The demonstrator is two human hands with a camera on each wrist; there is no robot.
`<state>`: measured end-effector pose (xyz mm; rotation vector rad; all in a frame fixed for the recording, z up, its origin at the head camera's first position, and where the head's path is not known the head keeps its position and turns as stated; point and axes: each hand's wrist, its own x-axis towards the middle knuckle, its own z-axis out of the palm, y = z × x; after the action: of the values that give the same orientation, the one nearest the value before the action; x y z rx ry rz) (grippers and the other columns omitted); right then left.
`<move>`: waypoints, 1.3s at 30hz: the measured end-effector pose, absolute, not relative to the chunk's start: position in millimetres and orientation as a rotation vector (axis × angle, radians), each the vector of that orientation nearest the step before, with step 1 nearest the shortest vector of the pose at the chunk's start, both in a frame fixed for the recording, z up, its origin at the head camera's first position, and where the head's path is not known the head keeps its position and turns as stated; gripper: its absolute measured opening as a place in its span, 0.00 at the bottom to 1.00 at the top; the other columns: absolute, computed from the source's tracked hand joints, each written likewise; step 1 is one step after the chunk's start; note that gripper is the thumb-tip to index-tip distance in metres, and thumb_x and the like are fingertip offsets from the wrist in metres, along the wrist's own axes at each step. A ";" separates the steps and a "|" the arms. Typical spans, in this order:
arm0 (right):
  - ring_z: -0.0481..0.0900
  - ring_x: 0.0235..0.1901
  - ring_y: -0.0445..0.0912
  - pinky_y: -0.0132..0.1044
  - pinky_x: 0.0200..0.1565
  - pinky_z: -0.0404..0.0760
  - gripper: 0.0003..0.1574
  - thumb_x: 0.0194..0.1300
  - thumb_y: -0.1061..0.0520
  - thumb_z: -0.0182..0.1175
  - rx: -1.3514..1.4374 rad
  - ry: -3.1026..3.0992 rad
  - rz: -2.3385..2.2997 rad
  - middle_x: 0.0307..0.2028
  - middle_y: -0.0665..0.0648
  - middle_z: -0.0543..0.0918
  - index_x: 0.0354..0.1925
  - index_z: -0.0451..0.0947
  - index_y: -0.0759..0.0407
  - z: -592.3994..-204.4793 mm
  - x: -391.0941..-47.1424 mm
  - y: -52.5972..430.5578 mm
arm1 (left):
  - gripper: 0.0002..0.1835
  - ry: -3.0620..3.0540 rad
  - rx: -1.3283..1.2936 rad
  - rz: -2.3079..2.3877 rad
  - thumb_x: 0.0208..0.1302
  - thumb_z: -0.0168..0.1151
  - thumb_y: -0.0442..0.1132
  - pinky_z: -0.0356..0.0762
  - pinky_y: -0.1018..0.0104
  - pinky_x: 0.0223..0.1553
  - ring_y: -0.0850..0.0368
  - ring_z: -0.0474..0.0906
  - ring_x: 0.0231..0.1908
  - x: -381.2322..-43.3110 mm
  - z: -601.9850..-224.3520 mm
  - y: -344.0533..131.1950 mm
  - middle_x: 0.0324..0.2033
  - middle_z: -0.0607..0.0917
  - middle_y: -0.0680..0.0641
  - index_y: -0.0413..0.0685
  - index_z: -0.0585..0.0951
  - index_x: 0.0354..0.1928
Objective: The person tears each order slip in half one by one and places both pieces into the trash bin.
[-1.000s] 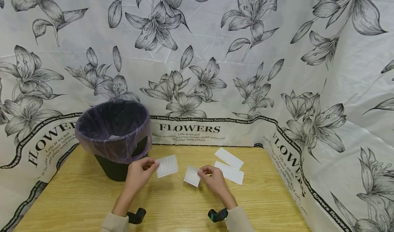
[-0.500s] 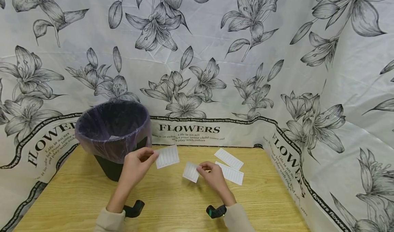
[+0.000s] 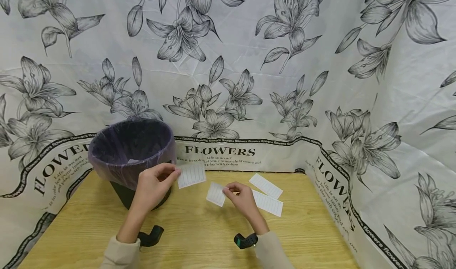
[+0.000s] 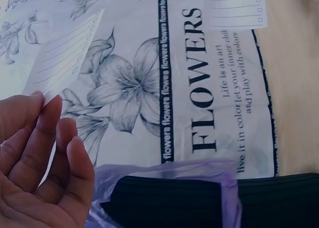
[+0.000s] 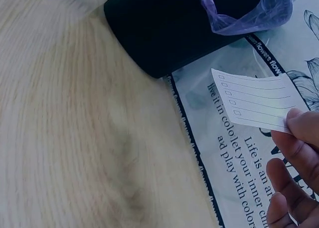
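Note:
Between thumb and forefinger my left hand point(image 3: 154, 186) pinches a lined white paper piece point(image 3: 192, 175), lifted above the table just right of the bin. Its printed lines and small checkboxes show in the left wrist view, where the left hand point(image 4: 47, 163) grips one corner. My right hand point(image 3: 243, 201) pinches a smaller lined paper piece point(image 3: 215, 194) by its right edge, also in the air. In the right wrist view this paper piece point(image 5: 254, 101) bends slightly. Two more lined paper slips, an upper one point(image 3: 265, 185) and a lower one point(image 3: 268, 204), lie overlapping beyond the right hand.
A black bin point(image 3: 122, 189) lined with a purple plastic bag point(image 3: 107, 166) stands at the left on the wooden table point(image 3: 199, 237). A white scrap point(image 3: 133, 161) shows inside it. Flower-printed cloth point(image 3: 235, 102) hangs behind and along the sides.
Both hands have moved left and away from the body, each still holding its paper piece. The left one has come closer to the bin. The two slips on the table stay put.

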<state>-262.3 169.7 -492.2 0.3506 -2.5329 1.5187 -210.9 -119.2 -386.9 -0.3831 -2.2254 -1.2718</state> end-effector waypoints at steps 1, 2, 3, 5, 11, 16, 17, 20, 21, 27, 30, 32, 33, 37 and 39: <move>0.85 0.43 0.47 0.34 0.42 0.80 0.08 0.70 0.53 0.68 0.352 -2.530 1.525 0.36 0.52 0.88 0.41 0.88 0.55 -491.1 -262.6 168.6 | 0.05 -2.214 -0.387 -1.271 0.65 0.72 0.35 0.80 0.74 0.33 0.63 0.84 0.29 -210.8 -385.4 -120.7 0.32 0.91 0.48 0.44 0.90 0.41; 0.85 0.43 0.47 0.35 0.43 0.80 0.08 0.70 0.52 0.68 0.358 -2.527 1.525 0.36 0.52 0.88 0.42 0.88 0.55 -489.5 -262.4 167.5 | 0.05 -2.200 -0.393 -1.266 0.65 0.73 0.35 0.80 0.75 0.33 0.64 0.84 0.29 -210.7 -383.8 -122.5 0.32 0.91 0.48 0.44 0.90 0.41; 0.85 0.43 0.48 0.36 0.43 0.80 0.09 0.71 0.52 0.68 0.366 -2.525 1.523 0.37 0.52 0.88 0.42 0.88 0.55 -488.1 -262.6 166.5 | 0.05 -2.191 -0.394 -1.267 0.65 0.73 0.34 0.79 0.76 0.33 0.65 0.84 0.29 -210.0 -382.1 -124.4 0.32 0.91 0.48 0.44 0.90 0.41; 0.85 0.43 0.48 0.38 0.44 0.80 0.09 0.71 0.51 0.67 0.376 -2.519 1.517 0.37 0.52 0.88 0.43 0.88 0.55 -485.1 -262.9 164.5 | 0.05 -2.172 -0.394 -1.265 0.64 0.73 0.34 0.78 0.78 0.32 0.66 0.83 0.29 -209.2 -378.9 -128.1 0.32 0.91 0.47 0.43 0.90 0.41; 0.85 0.43 0.47 0.38 0.45 0.80 0.10 0.71 0.50 0.67 0.394 -2.508 1.514 0.38 0.52 0.88 0.44 0.87 0.54 -476.6 -266.5 158.5 | 0.05 -2.152 -0.386 -1.231 0.63 0.73 0.33 0.77 0.79 0.29 0.70 0.81 0.27 -207.9 -368.1 -136.2 0.31 0.91 0.47 0.43 0.89 0.40; 0.85 0.44 0.48 0.39 0.45 0.81 0.13 0.72 0.49 0.67 0.430 -2.509 1.498 0.39 0.53 0.88 0.46 0.87 0.56 -467.7 -271.5 151.5 | 0.04 -2.121 -0.390 -1.217 0.63 0.73 0.32 0.78 0.80 0.30 0.72 0.81 0.27 -205.2 -358.2 -142.0 0.30 0.91 0.46 0.42 0.89 0.40; 0.85 0.44 0.48 0.39 0.46 0.81 0.13 0.72 0.49 0.66 0.434 -2.513 1.494 0.39 0.53 0.88 0.47 0.87 0.55 -465.5 -272.2 150.0 | 0.04 -2.116 -0.392 -1.217 0.63 0.73 0.32 0.78 0.81 0.30 0.73 0.82 0.28 -204.8 -356.4 -143.2 0.31 0.91 0.45 0.42 0.89 0.40; 0.85 0.45 0.48 0.38 0.46 0.81 0.12 0.72 0.50 0.66 0.453 -2.517 1.489 0.40 0.54 0.88 0.47 0.86 0.55 -458.8 -274.4 145.7 | 0.04 -2.105 -0.392 -1.214 0.64 0.73 0.32 0.78 0.82 0.32 0.74 0.81 0.29 -203.7 -350.8 -146.9 0.31 0.91 0.45 0.42 0.90 0.40; 0.85 0.45 0.48 0.38 0.45 0.81 0.12 0.72 0.50 0.66 0.464 -2.514 1.484 0.40 0.54 0.88 0.47 0.86 0.55 -456.9 -275.4 144.5 | 0.04 -2.103 -0.393 -1.213 0.64 0.72 0.32 0.77 0.82 0.31 0.74 0.81 0.28 -203.4 -349.0 -148.1 0.31 0.91 0.45 0.42 0.89 0.40; 0.85 0.42 0.48 0.34 0.40 0.78 0.10 0.71 0.53 0.67 0.533 -2.463 1.474 0.39 0.55 0.88 0.44 0.87 0.57 -444.1 -283.3 137.0 | 0.04 -2.085 -0.403 -1.177 0.63 0.73 0.32 0.75 0.81 0.28 0.73 0.79 0.25 -203.4 -336.9 -154.1 0.30 0.90 0.44 0.42 0.90 0.40; 0.85 0.41 0.48 0.33 0.39 0.78 0.10 0.71 0.53 0.67 0.559 -2.462 1.446 0.39 0.55 0.88 0.46 0.87 0.58 -436.5 -286.4 132.3 | 0.04 -2.085 -0.406 -1.143 0.63 0.73 0.32 0.75 0.82 0.29 0.75 0.79 0.26 -203.6 -330.6 -157.7 0.30 0.91 0.45 0.42 0.89 0.40; 0.85 0.42 0.47 0.34 0.40 0.79 0.11 0.71 0.53 0.67 0.577 -2.473 1.429 0.39 0.55 0.89 0.46 0.87 0.58 -430.2 -287.9 128.8 | 0.04 -2.084 -0.406 -1.124 0.63 0.73 0.32 0.75 0.83 0.30 0.76 0.79 0.26 -203.9 -326.7 -160.9 0.30 0.91 0.44 0.42 0.89 0.40; 0.85 0.42 0.47 0.34 0.40 0.80 0.12 0.72 0.52 0.66 0.583 -2.480 1.419 0.40 0.55 0.89 0.47 0.87 0.57 -427.0 -288.6 127.0 | 0.04 -2.083 -0.406 -1.109 0.63 0.73 0.31 0.75 0.83 0.30 0.77 0.79 0.26 -204.0 -325.0 -162.6 0.30 0.90 0.44 0.42 0.89 0.39; 0.85 0.42 0.47 0.34 0.40 0.80 0.12 0.72 0.52 0.66 0.621 -2.486 1.416 0.40 0.55 0.89 0.47 0.87 0.57 -411.9 -291.6 119.5 | 0.04 -2.078 -0.402 -1.060 0.63 0.73 0.31 0.74 0.85 0.30 0.79 0.77 0.26 -204.7 -318.0 -168.8 0.29 0.90 0.43 0.40 0.89 0.39; 0.85 0.42 0.47 0.34 0.40 0.79 0.11 0.71 0.53 0.66 0.643 -2.473 1.417 0.40 0.55 0.89 0.47 0.87 0.57 -404.4 -293.4 116.2 | 0.04 -2.078 -0.403 -1.037 0.63 0.73 0.31 0.73 0.85 0.29 0.80 0.77 0.26 -205.1 -314.3 -170.8 0.29 0.90 0.43 0.40 0.89 0.39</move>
<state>-293.4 116.2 -404.4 0.6433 -2.4732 1.4165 -205.1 -170.8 -314.3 -0.4029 -2.0784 -1.0369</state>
